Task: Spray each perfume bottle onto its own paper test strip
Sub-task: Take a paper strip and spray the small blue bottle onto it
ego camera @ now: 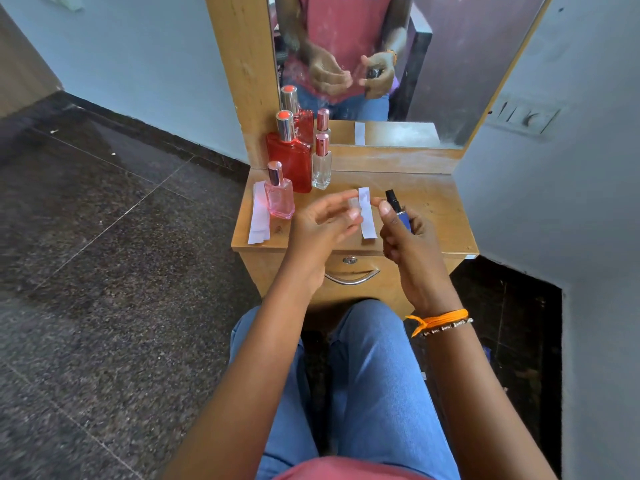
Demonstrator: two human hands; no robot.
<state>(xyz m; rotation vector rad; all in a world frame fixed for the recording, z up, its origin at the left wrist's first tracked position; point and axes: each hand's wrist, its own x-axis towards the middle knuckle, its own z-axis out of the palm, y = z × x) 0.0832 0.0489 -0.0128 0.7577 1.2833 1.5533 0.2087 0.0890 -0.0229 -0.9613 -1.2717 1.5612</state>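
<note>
The grip of the right hand (403, 233) is closed around a small dark-blue perfume bottle (398, 211), fingers wrapped about its lower body, black spray head poking up clear of the thumb. The left hand (320, 223) is half open, and a small clear cap (354, 203) seems pinched at its fingertips (the blur makes this hard to confirm). Between the two hands a white paper test strip (367, 216) lies flat on the wooden worktop (433, 216).

At the left of the worktop stand a pink bottle (278, 195), a tall red bottle (290, 157) and a clear bottle (321, 164), all capped, with a small stack of spare strips (259, 220) beside the pink one.

The blue bottle looks light, smooth and slippery, probably glass, so it is best held round the body as now, leaving a finger free for the spray head. The strip is thin and flimsy; it would likely flutter or curl under the spray, so taking it by one end with the fingertips seems wise.
</note>
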